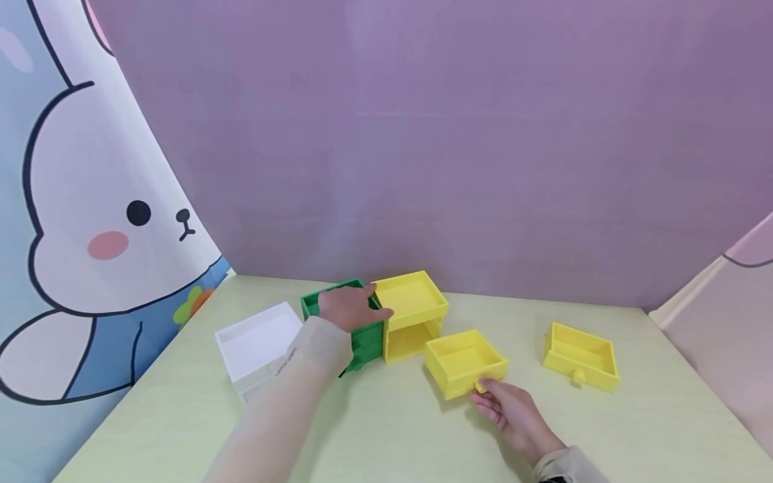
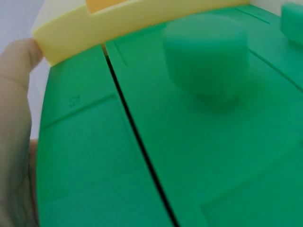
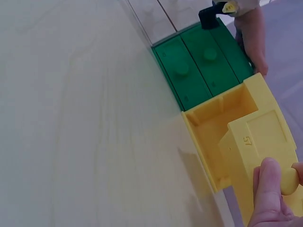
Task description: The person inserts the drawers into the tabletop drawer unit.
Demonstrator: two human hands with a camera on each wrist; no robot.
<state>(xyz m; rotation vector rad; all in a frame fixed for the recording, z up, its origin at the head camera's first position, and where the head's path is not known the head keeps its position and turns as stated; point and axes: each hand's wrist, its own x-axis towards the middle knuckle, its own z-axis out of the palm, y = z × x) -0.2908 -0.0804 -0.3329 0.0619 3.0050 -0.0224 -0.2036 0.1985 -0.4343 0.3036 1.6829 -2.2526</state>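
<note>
My right hand (image 1: 513, 419) pinches the round knob (image 3: 289, 181) of a yellow drawer (image 1: 445, 376) between thumb and fingers. The drawer tilts a little, in front and to the right of a yellow two-level cabinet (image 1: 410, 302) whose lower compartment is open. My left hand (image 1: 347, 308) lies over the top of the green cabinet (image 1: 367, 345), with outstretched fingers reaching the yellow cabinet's edge. The left wrist view shows one fingertip (image 2: 33, 52) touching the yellow corner. Green drawer fronts with round knobs (image 2: 206, 56) fill much of that view.
A white cabinet (image 1: 260, 342) stands left of the green one, partly behind my left sleeve (image 1: 272, 416). Another yellow drawer (image 1: 594, 372) rests on the pale table (image 1: 398, 429) at the right, its knob facing me. A purple backdrop (image 1: 423, 147) rises behind.
</note>
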